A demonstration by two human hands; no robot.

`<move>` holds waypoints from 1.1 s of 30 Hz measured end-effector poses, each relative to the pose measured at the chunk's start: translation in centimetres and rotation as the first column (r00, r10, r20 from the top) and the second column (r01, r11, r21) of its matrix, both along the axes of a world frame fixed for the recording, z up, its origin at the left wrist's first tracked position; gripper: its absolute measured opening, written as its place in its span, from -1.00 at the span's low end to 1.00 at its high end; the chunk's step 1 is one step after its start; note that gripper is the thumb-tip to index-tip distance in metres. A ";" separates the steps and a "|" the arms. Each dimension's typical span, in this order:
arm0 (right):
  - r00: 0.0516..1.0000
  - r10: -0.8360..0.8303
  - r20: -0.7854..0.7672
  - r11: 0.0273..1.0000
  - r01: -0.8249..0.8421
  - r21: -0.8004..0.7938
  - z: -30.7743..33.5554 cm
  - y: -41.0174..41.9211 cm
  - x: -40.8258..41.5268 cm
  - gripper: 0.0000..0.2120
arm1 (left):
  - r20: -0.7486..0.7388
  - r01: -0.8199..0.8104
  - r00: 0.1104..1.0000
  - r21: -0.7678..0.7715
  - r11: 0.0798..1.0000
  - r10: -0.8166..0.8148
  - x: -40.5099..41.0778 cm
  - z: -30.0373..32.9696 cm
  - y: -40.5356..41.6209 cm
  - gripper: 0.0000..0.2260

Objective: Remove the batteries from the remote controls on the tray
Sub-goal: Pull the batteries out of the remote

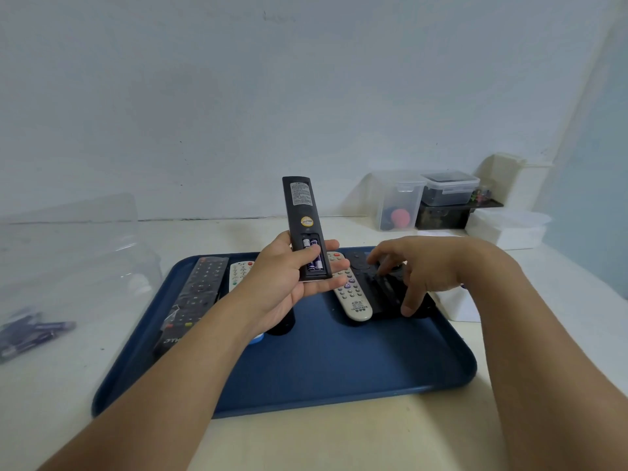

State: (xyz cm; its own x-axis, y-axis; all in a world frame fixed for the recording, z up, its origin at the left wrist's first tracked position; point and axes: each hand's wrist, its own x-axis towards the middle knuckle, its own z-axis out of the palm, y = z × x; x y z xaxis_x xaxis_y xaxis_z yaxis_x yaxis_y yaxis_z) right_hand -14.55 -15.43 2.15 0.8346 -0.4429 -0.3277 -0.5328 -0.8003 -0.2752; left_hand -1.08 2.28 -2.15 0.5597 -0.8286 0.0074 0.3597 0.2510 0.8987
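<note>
My left hand holds a long black remote upright above the blue tray, back side towards me. Its battery compartment is uncovered and two purple-and-white batteries sit inside, partly under my thumb. My right hand hovers low over a black remote at the tray's right, fingers spread and thumb tip touching down. Whether a small dark part lies under its fingers is unclear. A grey-white remote, a white remote and a plastic-wrapped black remote also lie on the tray.
Another black remote is partly hidden under my left wrist. Left of the tray a clear plastic box holds loose purple batteries. Clear tubs, a lidded dark box and white boxes stand at the back right.
</note>
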 end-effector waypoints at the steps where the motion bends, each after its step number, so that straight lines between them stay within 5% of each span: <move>1: 1.000 -0.003 -0.016 1.000 0.003 -0.012 -0.1 0.2 0.1 -0.11 | 0.002 0.007 1.000 0.005 1.000 -0.007 0.0 0.0 0.0 -0.76; 6: 1.000 0.001 0.013 0.998 0.000 -0.063 -0.4 0.5 0.6 -0.20 | 0.008 0.001 1.000 0.014 1.000 -0.001 0.0 -0.2 -0.2 -0.77; 15: 0.967 0.013 0.255 1.000 -0.009 -0.018 0.8 -1.2 -1.6 -0.86 | -0.017 -0.032 0.999 0.062 0.998 0.033 0.3 -0.3 -0.2 -0.74; 18: 0.806 -0.108 0.582 0.972 -0.037 0.232 1.1 -0.6 -1.2 -0.91 | -0.028 -0.014 0.999 0.074 0.997 0.016 0.3 -0.3 -0.3 -0.73; 20: 0.664 -0.294 0.688 0.855 -0.140 0.500 1.1 1.4 0.3 -0.90 | -0.056 -0.009 0.998 0.058 0.998 0.012 0.4 -0.1 -0.3 -0.69; 23: 0.598 -0.477 0.645 0.649 -0.255 0.716 -0.1 4.8 3.3 -0.86 | -0.066 0.000 0.998 0.008 1.000 0.001 0.6 0.0 -0.3 -0.60; 28: 0.591 -0.524 0.614 0.723 -0.073 0.687 -1.5 6.4 4.5 -0.79 | -0.078 -0.103 0.992 -0.084 0.991 0.097 0.7 0.0 -0.4 -0.76; 33: 0.630 -0.587 0.508 0.630 -0.039 0.776 -1.4 7.0 4.6 -0.76 | 0.009 -0.195 0.980 -0.121 0.973 0.197 0.6 -0.1 -0.6 -0.76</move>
